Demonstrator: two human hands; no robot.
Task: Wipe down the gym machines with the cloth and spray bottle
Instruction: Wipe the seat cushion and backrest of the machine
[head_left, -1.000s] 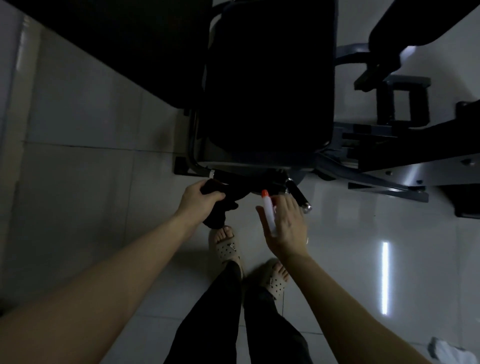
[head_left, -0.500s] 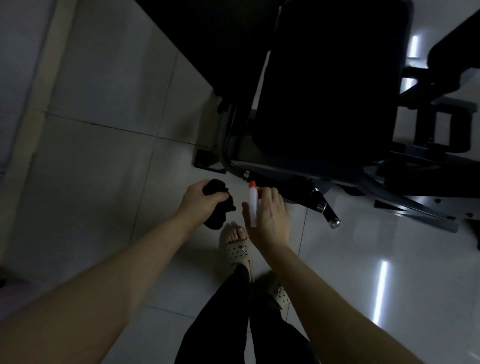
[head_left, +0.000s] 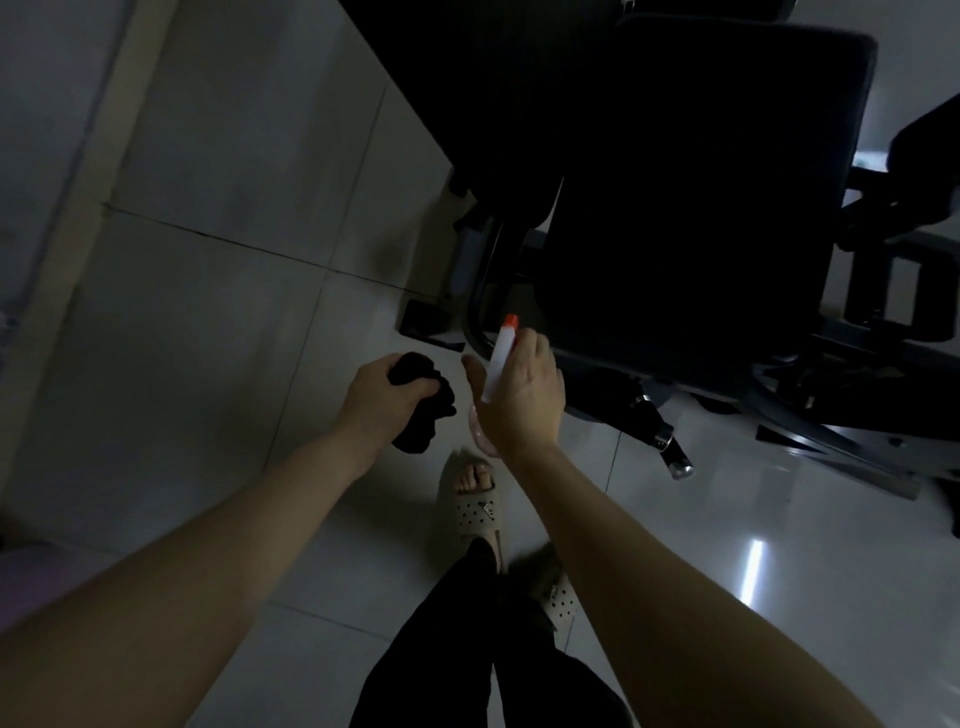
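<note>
The room is dim. My left hand (head_left: 382, 397) grips a bunched black cloth (head_left: 423, 402) over the floor, a little short of the machine. My right hand (head_left: 519, 395) holds a white spray bottle (head_left: 497, 358) with an orange tip that points up and away; the bottle's clear lower part shows under my wrist. A gym machine with a large black padded seat (head_left: 691, 197) stands just beyond both hands on a dark metal frame (head_left: 480, 301). Neither hand touches the machine.
Pale glossy floor tiles (head_left: 218, 322) spread to the left and front. A chrome-tipped bar (head_left: 672, 452) sticks out low from the frame at the right. More dark machine parts (head_left: 883, 291) stand at far right. My sandalled feet (head_left: 475, 504) are below the hands.
The machine has shifted right and up in view. My left hand came off the frame's front bar with the cloth. The right hand stays beside it with the bottle.
</note>
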